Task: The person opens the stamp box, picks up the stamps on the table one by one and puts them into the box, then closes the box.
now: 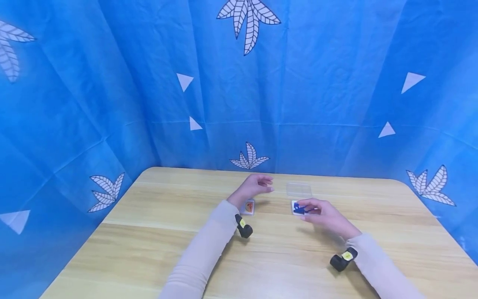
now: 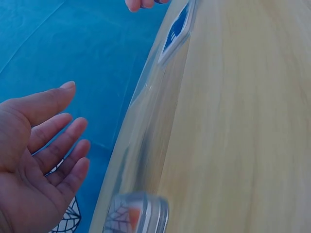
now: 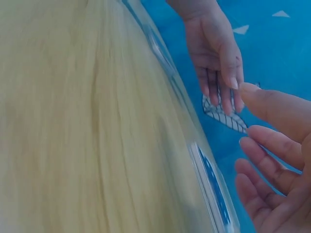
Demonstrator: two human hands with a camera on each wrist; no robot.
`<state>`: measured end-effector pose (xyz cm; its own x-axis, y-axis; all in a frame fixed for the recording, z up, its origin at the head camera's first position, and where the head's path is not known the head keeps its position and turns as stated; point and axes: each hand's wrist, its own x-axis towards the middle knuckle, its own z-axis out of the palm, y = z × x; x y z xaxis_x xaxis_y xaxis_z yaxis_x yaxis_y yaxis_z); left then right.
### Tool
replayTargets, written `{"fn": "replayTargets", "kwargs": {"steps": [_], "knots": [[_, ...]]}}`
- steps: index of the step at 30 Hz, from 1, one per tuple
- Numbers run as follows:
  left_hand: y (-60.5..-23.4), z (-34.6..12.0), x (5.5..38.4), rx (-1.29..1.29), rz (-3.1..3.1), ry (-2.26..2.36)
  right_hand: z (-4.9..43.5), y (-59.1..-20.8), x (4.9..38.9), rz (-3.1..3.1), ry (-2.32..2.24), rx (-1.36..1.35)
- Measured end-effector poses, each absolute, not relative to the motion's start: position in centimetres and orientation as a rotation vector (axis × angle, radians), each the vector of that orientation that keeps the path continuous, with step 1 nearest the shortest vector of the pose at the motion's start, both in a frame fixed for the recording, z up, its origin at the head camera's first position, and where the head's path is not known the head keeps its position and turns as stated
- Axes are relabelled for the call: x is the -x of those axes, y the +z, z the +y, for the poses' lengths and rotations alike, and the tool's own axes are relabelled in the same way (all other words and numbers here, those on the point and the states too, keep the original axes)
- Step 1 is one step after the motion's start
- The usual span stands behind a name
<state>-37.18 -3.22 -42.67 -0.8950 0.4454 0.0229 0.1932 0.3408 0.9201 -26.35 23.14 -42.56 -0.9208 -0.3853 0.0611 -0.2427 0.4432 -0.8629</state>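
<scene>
My left hand (image 1: 253,189) hovers above the table with fingers loosely bent and nothing in them. Just below its wrist lies a small square clear case with an orange picture (image 1: 249,207), partly covered by the forearm; the left wrist view shows this case (image 2: 124,218) at its lower edge. Over a similar flat case with a blue picture (image 1: 298,208) is my right hand (image 1: 325,214), fingers relaxed and spread. In the right wrist view the blue case (image 3: 210,187) lies on the table, apart from those fingers. Behind it sits a clear rectangular plastic piece (image 1: 298,189).
A light wooden table (image 1: 149,249) carries everything. Blue curtains (image 1: 317,83) with white leaf and triangle prints hang along its back and sides. Black bands with a small camera (image 1: 244,229) are strapped to both sleeved wrists.
</scene>
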Motion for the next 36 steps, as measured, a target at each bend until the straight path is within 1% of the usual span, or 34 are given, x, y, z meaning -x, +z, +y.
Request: {"fn": "replayTargets", "kwargs": {"steps": [7, 14, 36], "knots": [[-42.3, -1.7, 36.8, -0.585, 2.385, 1.583, 25.2, -43.2, 26.7, 2.578, -1.474, 0.492], [-43.0, 0.2, 37.3, -0.541, 2.412, 1.558, 26.7, -43.8, 27.1, 2.583, -1.49, 0.46], [-44.5, 3.2, 37.8, -0.492, 2.407, 1.572, 28.6, -45.0, 28.8, 2.435, -1.548, 0.449]]}}
